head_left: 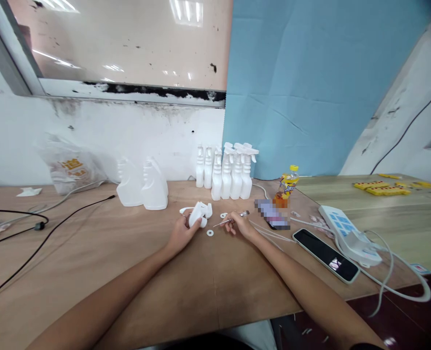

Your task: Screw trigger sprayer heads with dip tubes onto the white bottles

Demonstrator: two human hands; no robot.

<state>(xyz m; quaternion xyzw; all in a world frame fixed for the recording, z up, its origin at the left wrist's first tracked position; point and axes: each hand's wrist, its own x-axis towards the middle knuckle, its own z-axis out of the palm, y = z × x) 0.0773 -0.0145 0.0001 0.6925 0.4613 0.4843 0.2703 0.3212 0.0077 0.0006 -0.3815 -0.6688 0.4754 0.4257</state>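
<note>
My left hand [183,230] is closed around a white trigger spray head [199,214], held just above the wooden table. In my right hand [238,224] is a slim metal tool with a thin pointed end [244,213]; its exact kind is too small to make out. The tool's tip points left, toward the spray head, and is apart from it. A flat white ring washer [210,233] lies on the table between my hands. Beyond it, close to my right fingers, is a second white washer [223,215].
Several white spray bottles [226,177] stand against the wall, with two larger white jugs [155,189] to their left. On the right are a drink bottle [288,184], two phones [326,255] and a power strip [350,236]. Black cables [62,228] cross the table's left side.
</note>
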